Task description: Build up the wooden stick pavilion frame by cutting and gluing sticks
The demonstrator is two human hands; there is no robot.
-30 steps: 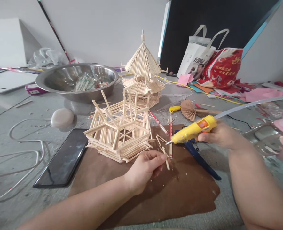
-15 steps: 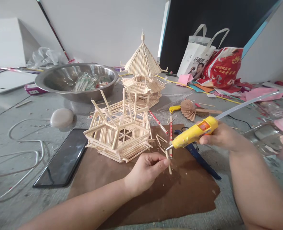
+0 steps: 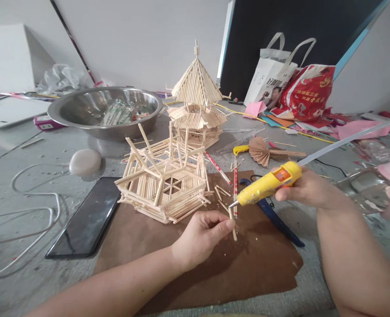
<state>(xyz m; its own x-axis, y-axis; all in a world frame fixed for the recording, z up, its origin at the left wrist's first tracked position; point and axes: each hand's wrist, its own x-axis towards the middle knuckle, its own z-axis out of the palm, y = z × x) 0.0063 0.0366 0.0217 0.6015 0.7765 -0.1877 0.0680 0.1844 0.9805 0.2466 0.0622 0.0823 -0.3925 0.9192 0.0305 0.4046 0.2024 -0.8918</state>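
Between thumb and fingers, my left hand pinches a short wooden stick above the brown sheet. My right hand is wrapped round a yellow glue gun, its metal tip at the top end of the stick; whether they touch I cannot tell. Left of the tip stands a six-sided open frame built of sticks, with several sticks rising from it. Behind it is a stick pavilion with a pointed roof. Small cut sticks lie beside the frame.
A black phone and a white rounded case lie to the left. A steel basin holds wrapped packets. Blue-handled pliers or cutters lie under the glue gun. A yellow cutter, paper fan and bags sit farther right.
Almost nothing differs. The glue gun and my right hand have shifted very slightly to the right, while the stick in my left hand stays in place.
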